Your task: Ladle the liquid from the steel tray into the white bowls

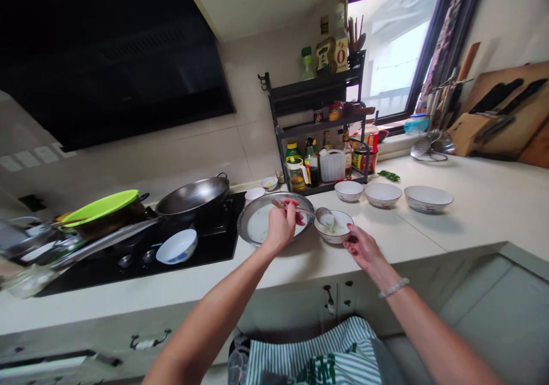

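In the head view my left hand (pixel 283 223) is closed around the handle of a metal ladle (pixel 325 217). The ladle's head hangs tilted over a small white bowl (pixel 330 238) that has whitish liquid in it. My right hand (pixel 361 244) grips the right rim of this bowl, thumb and fingers against its side. Beneath my left hand stands a wide metal basin (pixel 243 229) of milky white liquid. Part of the basin is hidden by my hand and wrist.
Three white bowls (pixel 383 195) stand in a row at the back right. Behind the basin is a black rack (pixel 319 130) of bottles. A wok (pixel 193 197), a lime-green basin (pixel 103 206) and a blue-white bowl (pixel 176 246) occupy the stove side. A knife block (pixel 472 130) stands far right.
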`<action>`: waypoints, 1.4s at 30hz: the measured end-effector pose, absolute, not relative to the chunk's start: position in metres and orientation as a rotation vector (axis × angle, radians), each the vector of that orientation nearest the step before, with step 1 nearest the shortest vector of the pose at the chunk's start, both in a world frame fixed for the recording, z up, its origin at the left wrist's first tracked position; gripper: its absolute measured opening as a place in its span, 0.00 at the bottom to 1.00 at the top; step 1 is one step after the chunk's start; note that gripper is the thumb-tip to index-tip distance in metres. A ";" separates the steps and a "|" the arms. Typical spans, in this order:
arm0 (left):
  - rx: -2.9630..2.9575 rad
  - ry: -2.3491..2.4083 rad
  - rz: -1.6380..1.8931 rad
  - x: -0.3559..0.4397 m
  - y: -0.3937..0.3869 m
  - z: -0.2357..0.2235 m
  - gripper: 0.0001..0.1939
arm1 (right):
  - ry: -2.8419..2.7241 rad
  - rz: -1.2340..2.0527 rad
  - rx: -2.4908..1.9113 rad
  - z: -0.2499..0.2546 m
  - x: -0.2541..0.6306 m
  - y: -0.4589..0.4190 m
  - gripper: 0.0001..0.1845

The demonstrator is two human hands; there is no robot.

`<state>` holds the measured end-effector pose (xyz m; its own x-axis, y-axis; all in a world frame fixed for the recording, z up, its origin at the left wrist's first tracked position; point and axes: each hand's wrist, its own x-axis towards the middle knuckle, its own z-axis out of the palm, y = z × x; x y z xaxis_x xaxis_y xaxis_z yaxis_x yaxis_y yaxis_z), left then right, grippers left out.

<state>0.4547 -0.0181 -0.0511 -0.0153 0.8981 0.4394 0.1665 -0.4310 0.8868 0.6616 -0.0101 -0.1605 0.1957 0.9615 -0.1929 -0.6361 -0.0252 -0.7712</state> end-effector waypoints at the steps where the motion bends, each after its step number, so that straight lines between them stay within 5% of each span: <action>1: 1.755 1.091 1.480 0.456 -0.021 -0.055 0.12 | -0.465 1.350 -0.885 -0.161 0.662 -0.010 0.14; 10: 2.501 0.751 1.331 0.444 -0.037 -0.068 0.12 | -0.467 1.356 -0.885 -0.162 0.662 -0.009 0.13; 21: 1.055 1.114 1.785 0.418 -0.007 -0.065 0.10 | -0.491 1.346 -0.904 -0.159 0.662 -0.011 0.15; 35: 1.750 1.788 1.637 0.318 -0.028 -0.069 0.14 | -0.500 1.341 -0.892 -0.160 0.662 -0.011 0.13; 42: 1.604 1.751 1.600 0.315 -0.020 -0.082 0.13 | -0.517 1.336 -0.900 -0.160 0.662 -0.011 0.14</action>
